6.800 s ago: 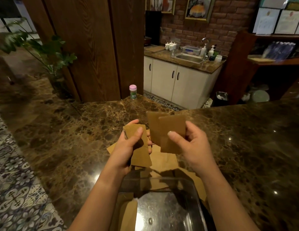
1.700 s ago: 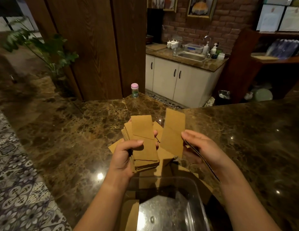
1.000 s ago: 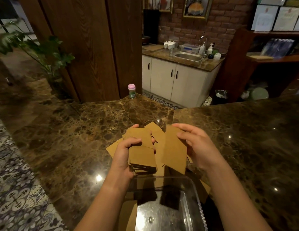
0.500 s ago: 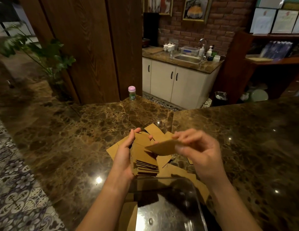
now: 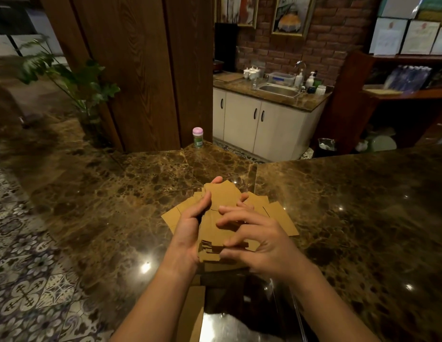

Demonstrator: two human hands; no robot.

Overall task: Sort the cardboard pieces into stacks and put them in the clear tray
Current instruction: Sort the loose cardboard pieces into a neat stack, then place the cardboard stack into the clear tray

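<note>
We've got the stack (image 5: 221, 218) of cardboard pcs cupped in our left hand (image 5: 190, 233), thumb hooked over its top edge and fingers curled round the far side; our right hand (image 5: 254, 240) lies on top w/ fingers bent, tips pressing the uppermost pc down, thumb side at the stack's near end, so it's squaring rather than carrying. The stack's long axis runs away from us, near end tipped down toward the clear tray (image 5: 284, 294). The tray sits right below and just nearer to us than the stack, so the drop is short & straight down-back; left hand carries the load, so it's prob. the one to lower it. One pc (image 5: 194, 314) already lies in the tray's left part. Beyond the stack, loose pcs (image 5: 279, 215) fan out flat on the marble counter (image 5: 116, 193). Farther past the stack, a pink-capped jar (image 5: 198, 137) stands at the counter's far edge; behind that, wood pillar, sink unit, brick wall.
</note>
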